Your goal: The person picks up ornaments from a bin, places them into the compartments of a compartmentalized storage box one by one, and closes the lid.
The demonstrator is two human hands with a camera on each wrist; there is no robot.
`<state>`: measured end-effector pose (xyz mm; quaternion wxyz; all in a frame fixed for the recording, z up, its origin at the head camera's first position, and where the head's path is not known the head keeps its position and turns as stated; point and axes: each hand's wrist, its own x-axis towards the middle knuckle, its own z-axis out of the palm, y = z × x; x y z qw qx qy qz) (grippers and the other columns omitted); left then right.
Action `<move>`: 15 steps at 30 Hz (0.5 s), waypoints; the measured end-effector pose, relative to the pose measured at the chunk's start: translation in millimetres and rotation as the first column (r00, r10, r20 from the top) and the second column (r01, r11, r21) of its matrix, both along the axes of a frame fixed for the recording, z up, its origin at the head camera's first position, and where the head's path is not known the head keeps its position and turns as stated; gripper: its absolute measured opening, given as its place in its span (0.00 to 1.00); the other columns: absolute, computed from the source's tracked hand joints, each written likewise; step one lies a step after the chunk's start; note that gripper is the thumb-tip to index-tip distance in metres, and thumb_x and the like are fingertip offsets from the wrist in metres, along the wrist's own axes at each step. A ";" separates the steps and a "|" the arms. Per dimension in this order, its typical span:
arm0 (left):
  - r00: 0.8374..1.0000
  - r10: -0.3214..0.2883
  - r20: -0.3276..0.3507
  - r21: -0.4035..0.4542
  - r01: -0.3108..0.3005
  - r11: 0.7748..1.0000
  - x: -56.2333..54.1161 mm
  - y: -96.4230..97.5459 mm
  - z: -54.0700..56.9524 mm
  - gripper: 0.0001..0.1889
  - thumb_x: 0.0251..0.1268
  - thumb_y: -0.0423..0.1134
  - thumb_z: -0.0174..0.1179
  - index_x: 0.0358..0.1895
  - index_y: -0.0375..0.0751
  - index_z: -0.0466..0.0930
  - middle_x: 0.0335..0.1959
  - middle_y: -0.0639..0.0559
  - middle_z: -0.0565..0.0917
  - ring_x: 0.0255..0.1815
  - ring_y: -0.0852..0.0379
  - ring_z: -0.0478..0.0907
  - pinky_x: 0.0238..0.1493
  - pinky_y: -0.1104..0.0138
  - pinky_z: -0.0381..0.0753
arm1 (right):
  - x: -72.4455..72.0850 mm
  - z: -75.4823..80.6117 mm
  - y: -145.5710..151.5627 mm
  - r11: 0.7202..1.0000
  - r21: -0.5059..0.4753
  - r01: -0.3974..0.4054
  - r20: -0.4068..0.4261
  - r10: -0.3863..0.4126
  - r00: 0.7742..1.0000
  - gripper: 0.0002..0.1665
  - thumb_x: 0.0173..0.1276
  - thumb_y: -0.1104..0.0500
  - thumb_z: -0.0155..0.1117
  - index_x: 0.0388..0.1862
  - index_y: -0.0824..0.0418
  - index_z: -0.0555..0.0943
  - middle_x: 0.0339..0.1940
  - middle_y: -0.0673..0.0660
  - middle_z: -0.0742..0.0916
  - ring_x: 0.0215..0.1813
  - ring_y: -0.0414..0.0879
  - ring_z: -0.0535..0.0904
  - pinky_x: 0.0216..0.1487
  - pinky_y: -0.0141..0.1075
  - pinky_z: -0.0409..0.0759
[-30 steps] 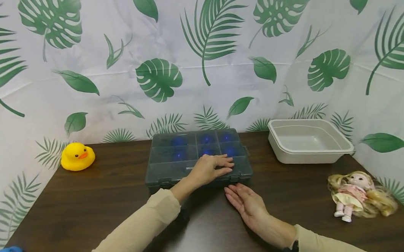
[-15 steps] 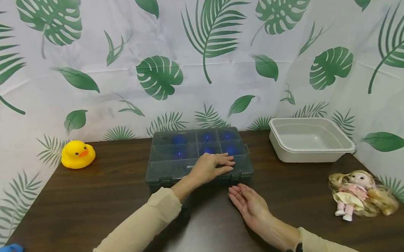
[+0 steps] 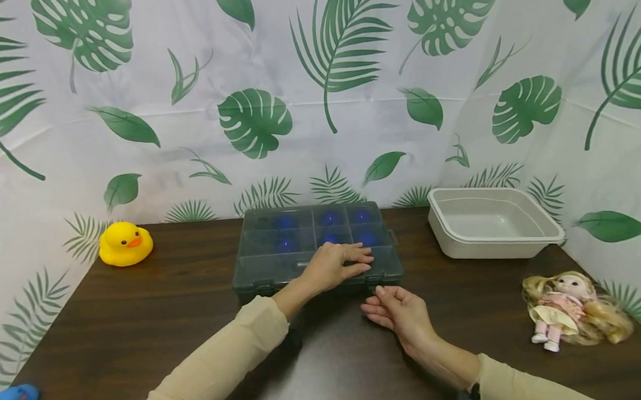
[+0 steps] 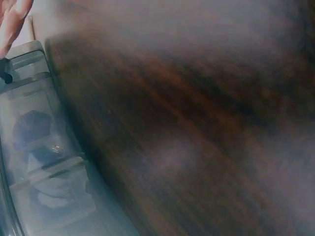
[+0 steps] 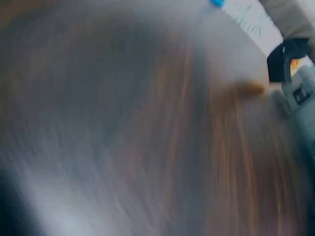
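A dark translucent compartment box (image 3: pixel 268 267) lies on the table, its lid down, with several blue round things (image 3: pixel 361 216) showing through. On the front right of the lid rests my left hand (image 3: pixel 329 266), fingers extended. Just before the box's front right latch (image 3: pixel 372 281) is my right hand (image 3: pixel 403 321), palm partly turned up and fingers slightly bent. Its thumb is at the latch; I cannot tell whether it touches. The left wrist view has the box (image 4: pixel 44 142) along its left edge, and the right wrist view catches a corner of the box (image 5: pixel 301 93).
A yellow rubber duck (image 3: pixel 125 245) sits at the back left. To the right of the box stands a pale plastic basin (image 3: pixel 492 248), and in front of that lies a long-haired doll (image 3: pixel 559 309). A blue object (image 3: pixel 18 393) is cut off at the lower left.
My right hand first drew slightly away from the box front, then turned and brought its thumb up to the latch. The left hand has stayed on the lid.
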<state>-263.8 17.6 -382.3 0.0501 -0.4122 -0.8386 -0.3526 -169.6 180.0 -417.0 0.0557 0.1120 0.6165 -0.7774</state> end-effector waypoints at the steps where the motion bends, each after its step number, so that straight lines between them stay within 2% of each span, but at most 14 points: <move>1: 1.000 0.000 -0.006 0.002 0.000 1.000 -0.4 0.0 -0.1 0.13 0.61 0.40 0.62 0.48 0.43 0.85 0.53 0.50 0.81 0.60 0.58 0.75 0.56 0.65 0.77 | -2.4 0.2 0.0 1.000 0.003 0.007 -0.014 -0.007 1.000 0.10 0.71 0.57 0.56 0.39 0.65 0.75 0.28 0.52 0.87 0.34 0.44 0.87 0.40 0.36 0.84; 3: 1.000 0.000 -0.006 0.003 0.000 1.000 -0.9 -0.1 0.3 0.13 0.61 0.40 0.62 0.48 0.43 0.85 0.53 0.50 0.81 0.60 0.58 0.75 0.56 0.65 0.78 | -6.1 1.9 -0.3 1.000 0.002 0.014 -0.013 -0.014 1.000 0.13 0.70 0.54 0.57 0.37 0.65 0.77 0.26 0.52 0.87 0.33 0.44 0.87 0.39 0.36 0.85; 8: 1.000 -0.004 -0.014 -0.007 0.004 1.000 -3.8 -0.4 3.3 0.13 0.62 0.39 0.62 0.48 0.42 0.85 0.53 0.49 0.81 0.59 0.57 0.75 0.55 0.65 0.78 | -10.9 9.3 -1.4 1.000 0.002 -0.010 0.043 0.010 0.999 0.21 0.71 0.49 0.55 0.41 0.68 0.76 0.23 0.51 0.86 0.32 0.43 0.86 0.38 0.35 0.85; 12: 1.000 -0.002 0.015 -0.026 0.002 1.000 -3.8 -1.1 8.0 0.13 0.62 0.39 0.62 0.48 0.41 0.84 0.54 0.50 0.81 0.60 0.57 0.75 0.57 0.65 0.76 | -8.0 10.0 -8.7 0.998 -0.053 -0.013 0.051 0.016 0.999 0.21 0.73 0.49 0.52 0.45 0.68 0.74 0.27 0.51 0.86 0.34 0.43 0.86 0.41 0.36 0.84; 13: 0.999 0.000 0.032 -0.029 0.001 1.000 -3.1 -1.8 8.5 0.14 0.62 0.39 0.62 0.49 0.41 0.84 0.54 0.50 0.81 0.60 0.57 0.74 0.56 0.68 0.77 | -5.2 8.6 -12.4 0.997 -0.071 -0.023 0.053 0.027 0.998 0.21 0.73 0.50 0.51 0.47 0.69 0.73 0.28 0.51 0.86 0.35 0.43 0.86 0.43 0.36 0.84; 14: 0.999 0.000 0.050 -0.027 0.001 1.000 -2.3 -3.6 9.1 0.14 0.62 0.40 0.61 0.50 0.41 0.83 0.55 0.50 0.80 0.55 0.56 0.79 0.51 0.71 0.79 | -1.9 6.9 -17.4 0.996 -0.089 -0.031 0.058 0.036 0.998 0.20 0.74 0.52 0.50 0.49 0.70 0.72 0.30 0.52 0.85 0.36 0.43 0.85 0.44 0.37 0.84; 15: 0.998 0.001 0.062 -0.020 0.000 1.000 -1.7 -6.6 9.8 0.15 0.62 0.40 0.61 0.51 0.41 0.83 0.56 0.50 0.80 0.55 0.55 0.79 0.47 0.75 0.79 | 1.5 5.2 -23.4 0.994 -0.104 -0.045 0.062 0.052 0.997 0.20 0.75 0.54 0.49 0.51 0.71 0.71 0.32 0.52 0.85 0.38 0.43 0.85 0.46 0.37 0.83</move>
